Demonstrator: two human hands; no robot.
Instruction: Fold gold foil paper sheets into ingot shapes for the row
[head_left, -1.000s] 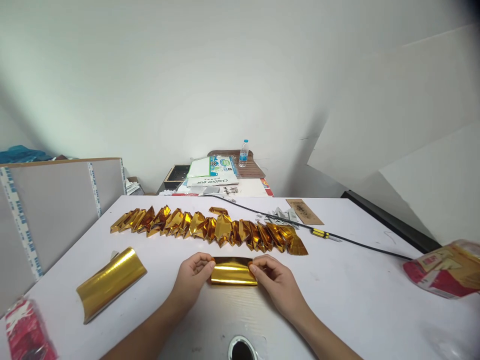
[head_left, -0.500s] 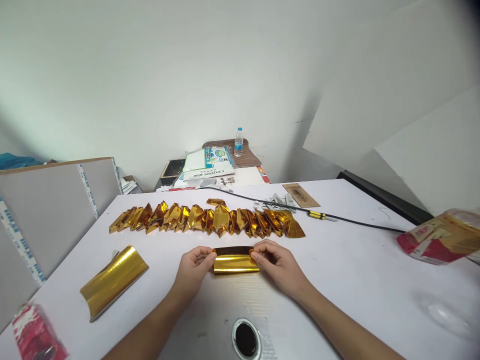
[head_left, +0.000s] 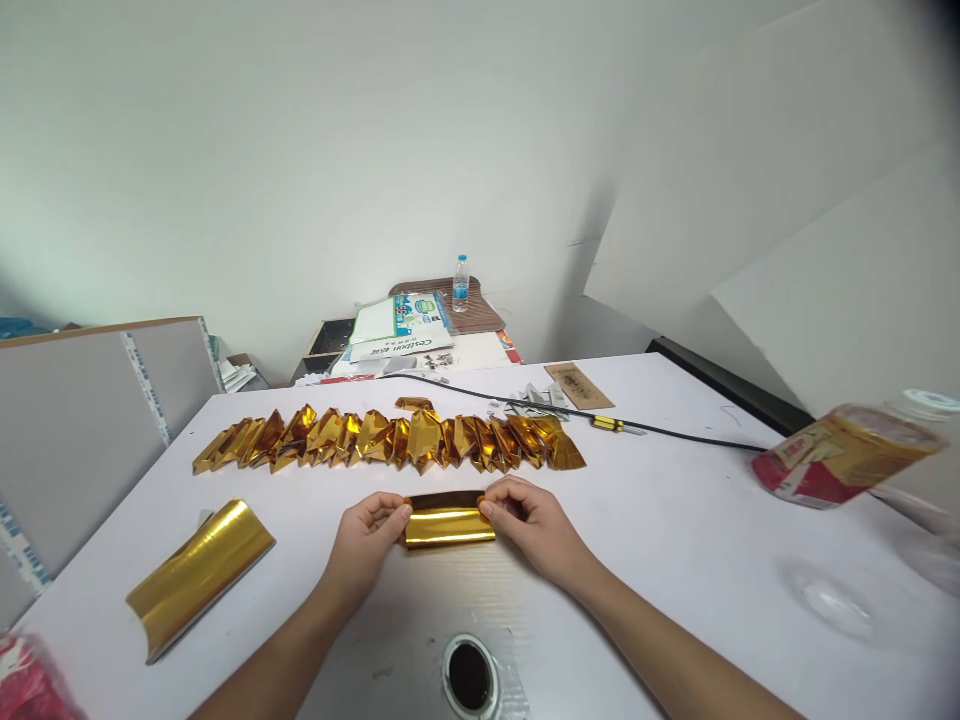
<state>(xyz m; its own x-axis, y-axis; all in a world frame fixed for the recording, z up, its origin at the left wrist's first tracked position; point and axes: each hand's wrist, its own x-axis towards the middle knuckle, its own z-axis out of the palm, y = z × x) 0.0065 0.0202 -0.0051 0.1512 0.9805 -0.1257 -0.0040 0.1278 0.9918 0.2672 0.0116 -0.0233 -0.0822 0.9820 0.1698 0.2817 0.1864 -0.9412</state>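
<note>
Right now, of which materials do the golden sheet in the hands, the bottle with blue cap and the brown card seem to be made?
Golden sheet: probably foil or metallic-coated paper, glossy; bright reflections run along it.
Bottle: likely clear, smooth plastic; its upper part looks see-through.
Brown card: matt, perhaps cardboard or wood; its dark-marked surface lacks shine.
</note>
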